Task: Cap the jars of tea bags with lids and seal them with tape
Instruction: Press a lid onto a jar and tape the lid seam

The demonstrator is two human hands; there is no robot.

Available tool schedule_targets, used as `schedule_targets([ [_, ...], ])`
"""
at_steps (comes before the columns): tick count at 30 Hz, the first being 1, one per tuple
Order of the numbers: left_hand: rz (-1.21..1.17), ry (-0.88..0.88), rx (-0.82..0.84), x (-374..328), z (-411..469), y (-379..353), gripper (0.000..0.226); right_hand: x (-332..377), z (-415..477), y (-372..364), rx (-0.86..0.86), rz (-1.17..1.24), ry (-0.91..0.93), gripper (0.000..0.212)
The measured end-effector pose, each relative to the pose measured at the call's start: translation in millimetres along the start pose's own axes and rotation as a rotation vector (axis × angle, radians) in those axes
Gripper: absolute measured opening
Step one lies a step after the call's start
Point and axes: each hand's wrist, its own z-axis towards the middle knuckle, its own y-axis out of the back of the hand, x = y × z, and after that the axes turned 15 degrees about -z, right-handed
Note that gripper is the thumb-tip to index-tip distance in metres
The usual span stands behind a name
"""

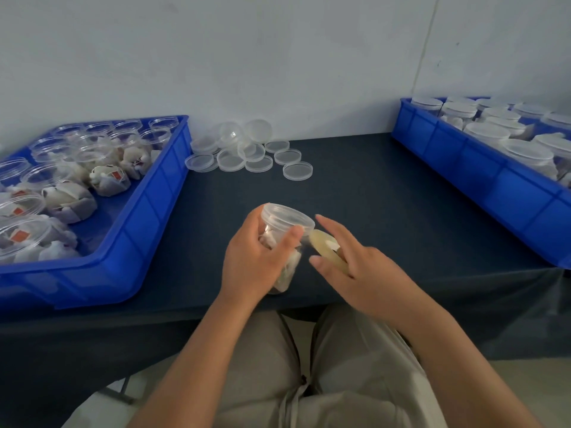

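My left hand (253,257) grips a clear plastic jar of tea bags (285,242), tilted, with a clear lid (287,216) sitting on its mouth. My right hand (355,264) holds a roll of clear yellowish tape (327,247) right beside the jar, just under the lid's rim. Its index finger is stretched out above the roll and its thumb lies under it. Both hands hover over the near edge of the dark table (370,196).
A blue tray (148,211) on the left holds several open jars of tea bags. A blue tray (482,168) on the right holds several capped jars. Several loose clear lids (247,152) lie at the back by the wall.
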Motion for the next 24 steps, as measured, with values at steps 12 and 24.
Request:
schedule_targets([
  [12,-0.087,0.083,0.264,3.2,29.1,16.9,0.048,-39.8,7.9,6.6,-0.023,-0.055,0.011,0.049],
  [24,-0.256,0.24,0.448,19.4,31.0,22.0,0.039,-8.2,8.3,-3.3,-0.13,-0.08,0.056,0.05],
])
